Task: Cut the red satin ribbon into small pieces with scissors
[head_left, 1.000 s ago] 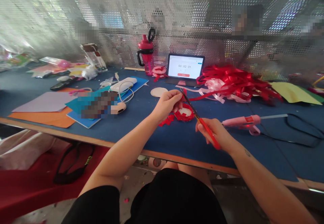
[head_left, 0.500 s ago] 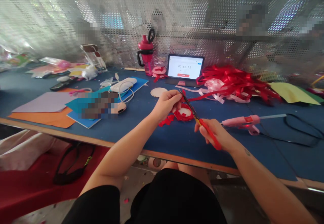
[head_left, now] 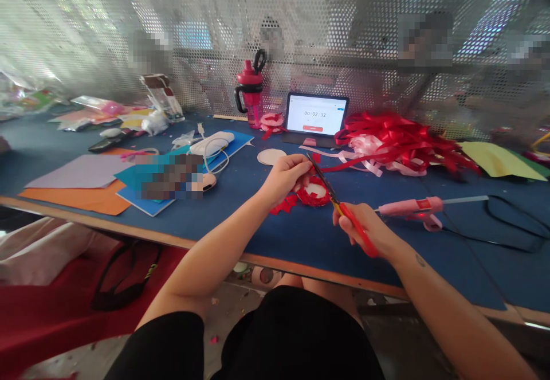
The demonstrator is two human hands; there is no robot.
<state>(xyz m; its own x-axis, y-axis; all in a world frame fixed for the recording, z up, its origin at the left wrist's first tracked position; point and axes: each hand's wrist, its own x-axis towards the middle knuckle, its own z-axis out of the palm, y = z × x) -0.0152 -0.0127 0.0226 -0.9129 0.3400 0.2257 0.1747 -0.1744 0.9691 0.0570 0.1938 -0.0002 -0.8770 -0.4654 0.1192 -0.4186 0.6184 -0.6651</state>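
My left hand point(head_left: 289, 176) pinches the end of a red satin ribbon point(head_left: 348, 165), which stretches right toward a ribbon pile. Scissors point(head_left: 356, 226) with red and yellow handles are in my right hand point(head_left: 373, 228); their dark blades reach up to the ribbon by my left fingertips. Whether the blades are fully closed I cannot tell. A small red piece point(head_left: 317, 157) shows just past the blade tips. Below my left fingers lies a round red ribbon rosette point(head_left: 313, 201) with a white centre, beside cut red ribbon pieces point(head_left: 284, 203). A pale disc point(head_left: 270, 156) lies behind my left wrist.
A pink glue gun point(head_left: 412, 206) with its cord lies to the right. Behind are the red and pink ribbon pile point(head_left: 399, 133), a tablet point(head_left: 317, 115) showing a timer, a pink rosette point(head_left: 271, 122) and a bottle point(head_left: 249, 90). Coloured sheets point(head_left: 77, 171) and a white cable point(head_left: 221, 165) lie left.
The small red piece beyond the scissor tips now shows apart from my left fingers. Both hands keep nearly the same position, and the whole view has shifted slightly.
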